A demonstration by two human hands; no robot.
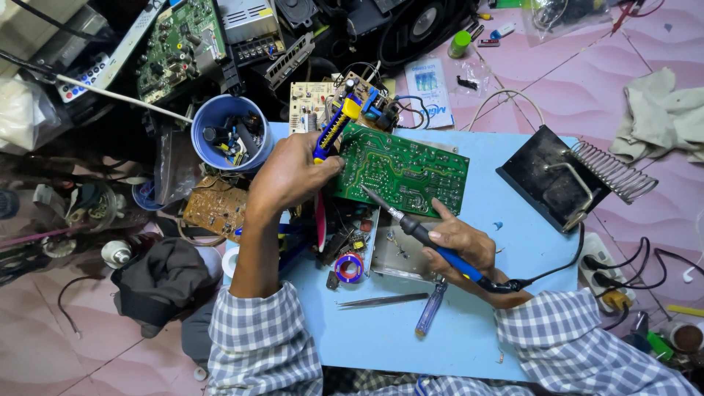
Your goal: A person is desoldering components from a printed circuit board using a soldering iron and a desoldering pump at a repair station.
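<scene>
On blue table (469,323): desoldering green circuit board (403,170), left hand (293,172) gripping solder sucker (334,126), right hand (462,246) gripping soldering iron (411,224); next, likely suction at heated joint.

Your worktop (513,249), a pale blue board, sits on a pink tiled floor (587,95). Take the soldering-iron stand (554,180) as your landmark. Well to its left, a green circuit board (411,169) rests tilted. Below and left of the stand lie tweezers (385,299), a blue-handled screwdriver (430,309) and a solder spool (349,268). On the floor, right of the stand, you see a crumpled cloth (660,117); below it, a power strip (603,268).
</scene>
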